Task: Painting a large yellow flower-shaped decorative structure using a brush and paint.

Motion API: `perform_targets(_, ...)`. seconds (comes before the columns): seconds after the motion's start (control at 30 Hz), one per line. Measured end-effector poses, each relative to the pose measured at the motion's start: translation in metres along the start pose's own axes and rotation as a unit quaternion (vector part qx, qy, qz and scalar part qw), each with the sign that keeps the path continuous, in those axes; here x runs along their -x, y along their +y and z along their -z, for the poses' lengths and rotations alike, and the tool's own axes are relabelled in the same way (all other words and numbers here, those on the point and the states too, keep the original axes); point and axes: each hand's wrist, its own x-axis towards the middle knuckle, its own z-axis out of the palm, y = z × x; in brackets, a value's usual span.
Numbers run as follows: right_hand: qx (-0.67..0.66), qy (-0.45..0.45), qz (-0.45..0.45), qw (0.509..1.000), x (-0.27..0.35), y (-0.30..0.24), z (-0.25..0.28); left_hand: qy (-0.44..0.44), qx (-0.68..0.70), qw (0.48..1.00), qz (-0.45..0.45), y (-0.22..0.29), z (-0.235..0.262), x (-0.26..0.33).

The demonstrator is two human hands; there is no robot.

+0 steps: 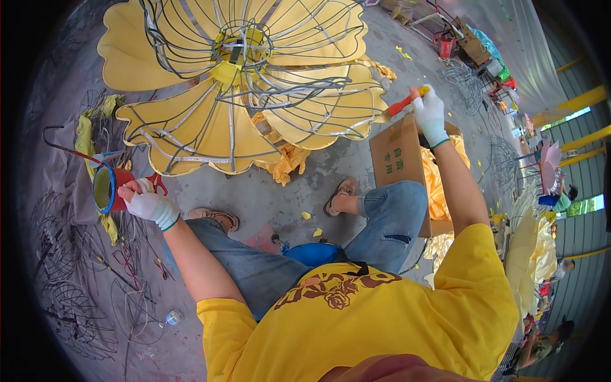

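My left hand [149, 205], in a white glove, grips a red cup with a blue rim [108, 187] out at the left. My right hand [429, 114], also gloved, holds a paintbrush with a red and yellow handle [400, 105]; its bristles touch the edge of a yellow fabric petal [331, 114]. The petal belongs to a large flower-shaped wire frame [242, 70] covered in yellow cloth, lying on the concrete floor in front of me. I sit with my blue-jeaned legs [388, 216] stretched toward it.
An open cardboard box [394, 159] with yellow cloth stands under my right arm. Bare wire frames [76, 280] lie on the floor at left. More wire shapes, boxes and flower pieces [547, 159] crowd the right, where other people sit [541, 344].
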Motion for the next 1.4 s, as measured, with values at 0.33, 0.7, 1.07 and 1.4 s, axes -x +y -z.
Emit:
perform_targets(0.33, -0.099, -0.023, -0.048, 0.994, 0.011, 0.006, 0.003, -0.015, -0.001, 1.0, -0.004, -0.003, -0.009, 0.001)
perform_targets(0.7, -0.024, -0.023, 0.052, 0.998, 0.08, -0.035, 0.001, -0.008, -0.014, 1.0, 0.014, -0.001, -0.007, 0.001)
perform_targets(1.07, 0.07, 0.083, 0.086, 0.99, 0.084, -0.013, 0.016, -0.019, -0.015, 0.999, 0.031, -0.003, 0.0, 0.003)
perform_targets(1.4, 0.075, 0.015, 0.106, 0.991, 0.042, 0.0, 0.017, -0.011, -0.019, 0.999, 0.032, -0.003, -0.003, 0.002)
